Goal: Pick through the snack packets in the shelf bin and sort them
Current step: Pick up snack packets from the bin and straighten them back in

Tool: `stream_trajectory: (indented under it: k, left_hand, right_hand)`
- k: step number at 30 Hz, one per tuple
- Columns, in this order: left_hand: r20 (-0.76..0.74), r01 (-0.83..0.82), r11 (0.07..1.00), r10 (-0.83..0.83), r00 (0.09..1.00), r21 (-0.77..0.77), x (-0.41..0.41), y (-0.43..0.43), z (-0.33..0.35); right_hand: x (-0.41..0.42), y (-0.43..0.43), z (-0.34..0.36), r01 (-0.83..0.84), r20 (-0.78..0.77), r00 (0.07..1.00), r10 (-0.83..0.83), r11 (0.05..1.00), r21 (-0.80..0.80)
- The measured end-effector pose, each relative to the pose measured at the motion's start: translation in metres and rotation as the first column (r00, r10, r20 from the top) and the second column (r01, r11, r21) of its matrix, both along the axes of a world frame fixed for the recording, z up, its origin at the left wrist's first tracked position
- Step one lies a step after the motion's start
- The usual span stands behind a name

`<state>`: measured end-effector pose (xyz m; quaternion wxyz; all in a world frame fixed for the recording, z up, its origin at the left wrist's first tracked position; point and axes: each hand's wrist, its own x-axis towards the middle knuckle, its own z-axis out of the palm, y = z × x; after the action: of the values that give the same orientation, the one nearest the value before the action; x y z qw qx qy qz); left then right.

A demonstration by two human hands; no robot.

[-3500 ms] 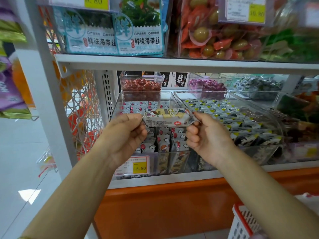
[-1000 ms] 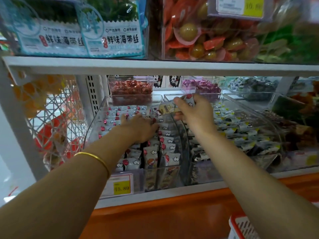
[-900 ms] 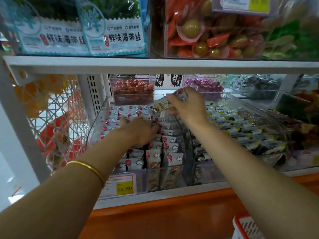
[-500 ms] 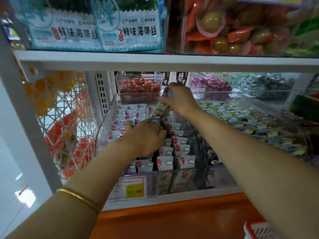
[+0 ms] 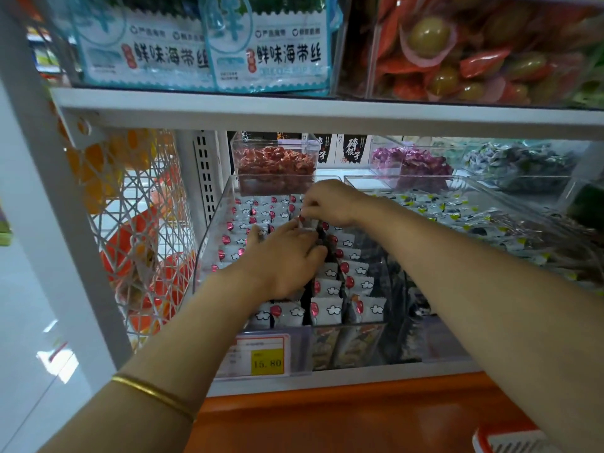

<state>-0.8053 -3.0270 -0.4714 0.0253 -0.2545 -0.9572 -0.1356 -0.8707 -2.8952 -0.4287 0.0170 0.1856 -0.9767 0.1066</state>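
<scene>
A clear shelf bin (image 5: pixel 211 246) holds rows of upright white snack packets (image 5: pixel 328 310) printed with red dots and clouds. My left hand (image 5: pixel 284 259) reaches into the bin, its fingers spread and pressing on the packets in the middle rows. Just behind it, my right hand (image 5: pixel 331 202) pinches one white packet (image 5: pixel 306 223) by its top edge, low over the back rows. That packet touches the tip of my left thumb. Most of it is hidden by my fingers.
A second clear bin (image 5: pixel 490 194) of packets stands to the right. Boxes of red sweets (image 5: pixel 274 163) and purple sweets (image 5: pixel 413 163) sit behind. The upper shelf edge (image 5: pixel 327 116) runs overhead. There is a price tag (image 5: pixel 267 361) in front, a wire rack (image 5: pixel 140 223) at left, and a red basket (image 5: pixel 510 443) below right.
Both hands held one packet in front of the shelf. Now my left hand lies on the packets in the bin, and my right hand has carried the packet back and down into the rows.
</scene>
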Motion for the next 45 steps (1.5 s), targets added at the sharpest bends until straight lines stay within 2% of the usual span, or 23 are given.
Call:
stream_trajectory:
  k: [2, 4, 8, 10, 13, 16, 18, 21, 24, 27, 30, 34, 36, 40, 45]
  left_hand:
    - [0.015, -0.001, 0.999, 0.0, 1.0, 0.035, 0.002, -0.005, 0.005]
    - [0.036, -0.027, 0.999, 0.026, 0.999, 0.031, 0.003, -0.013, 0.009]
    - [0.066, -0.088, 0.996, 0.089, 0.994, -0.005, 0.003, -0.023, 0.008]
    - [0.069, -0.098, 0.995, 0.099, 0.993, -0.01, 0.003, -0.023, 0.006]
    - [0.071, -0.102, 0.995, 0.102, 0.992, 0.002, 0.002, -0.023, 0.004]
    - [0.058, -0.1, 0.995, 0.099, 0.993, 0.005, 0.002, -0.024, 0.005]
    - [0.05, -0.096, 0.995, 0.095, 0.994, 0.008, 0.004, -0.024, 0.006]
    - [0.041, -0.1, 0.995, 0.099, 0.994, 0.03, 0.01, -0.026, 0.009]
    - [0.016, -0.112, 0.991, 0.111, 0.994, 0.073, 0.016, -0.029, 0.013]
    - [-0.02, -0.144, 0.978, 0.149, 0.989, 0.149, 0.026, -0.032, 0.018]
    - [-0.048, -0.141, 0.949, 0.161, 0.986, 0.281, 0.04, -0.033, 0.02]
    - [-0.065, -0.162, 0.88, 0.212, 0.975, 0.446, 0.061, -0.035, 0.024]
    - [-0.049, -0.16, 0.84, 0.216, 0.975, 0.518, 0.071, -0.035, 0.026]
    - [0.124, -0.167, 0.705, 0.112, 0.986, 0.689, 0.093, -0.033, 0.028]
    - [0.301, -0.274, 0.526, 0.036, 0.953, 0.805, 0.101, -0.035, 0.025]
  right_hand:
    - [-0.001, -0.001, -0.001, -0.015, 0.067, 0.998, 0.009, 0.996, 0.091]
    - [-0.003, 0.0, 0.0, 0.019, 0.074, 0.997, -0.023, 0.998, 0.052]
    - [-0.009, -0.001, 0.001, 0.091, -0.084, 0.991, -0.101, 0.989, -0.114]
    - [-0.015, -0.006, -0.001, 0.115, -0.154, 0.979, -0.136, 0.984, -0.137]
    - [-0.024, -0.013, -0.005, 0.148, -0.189, 0.968, -0.163, 0.985, -0.091]
    - [-0.03, -0.017, -0.01, 0.176, -0.173, 0.97, -0.173, 0.984, -0.001]
    - [-0.031, -0.018, -0.013, 0.195, -0.163, 0.968, -0.192, 0.981, 0.005]
    - [-0.028, -0.016, -0.009, 0.218, -0.224, 0.948, -0.227, 0.974, -0.065]
    - [-0.018, -0.01, 0.002, 0.237, -0.329, 0.889, -0.318, 0.935, -0.264]
    - [0.006, -0.003, 0.01, 0.204, -0.398, 0.812, -0.426, 0.847, -0.491]
    - [0.046, 0.002, 0.012, 0.12, -0.387, 0.78, -0.493, 0.724, -0.68]
    - [0.104, 0.008, 0.005, 0.089, -0.189, 0.84, -0.508, 0.474, -0.876]
    - [0.13, 0.01, 0.002, 0.107, -0.092, 0.878, -0.47, 0.381, -0.919]
    - [0.165, 0.01, -0.004, 0.131, 0.054, 0.94, -0.336, 0.211, -0.969]
    - [0.186, 0.011, -0.011, 0.194, 0.183, 0.957, -0.227, 0.024, -0.981]
